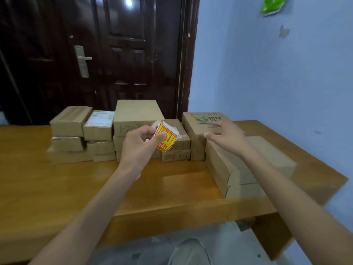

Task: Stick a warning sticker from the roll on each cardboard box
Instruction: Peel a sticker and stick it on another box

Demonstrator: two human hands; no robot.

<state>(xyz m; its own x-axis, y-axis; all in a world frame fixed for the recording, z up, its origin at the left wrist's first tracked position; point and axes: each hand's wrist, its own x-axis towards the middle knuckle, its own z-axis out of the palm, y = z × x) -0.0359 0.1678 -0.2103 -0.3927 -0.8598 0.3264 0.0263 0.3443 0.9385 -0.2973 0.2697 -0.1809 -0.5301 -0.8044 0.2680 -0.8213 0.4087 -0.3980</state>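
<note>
Fingers and thumb of the left hand (140, 143) curl round the roll of warning stickers (165, 135), pinching it in the air above the wooden table (76, 180), with the red-and-yellow sticker strip facing the camera. Right hand (227, 137) hangs with fingers straight and slightly spread, holding nothing, over the box printed with a green logo (202, 123). Plain cardboard boxes (137, 113) stand stacked along the table's far edge, before a dark door (114, 54).

Yellow-and-red sticker roll (165, 136), brown cardboard boxes (136, 113), one box (205, 122) with a seemingly green logo.
</note>
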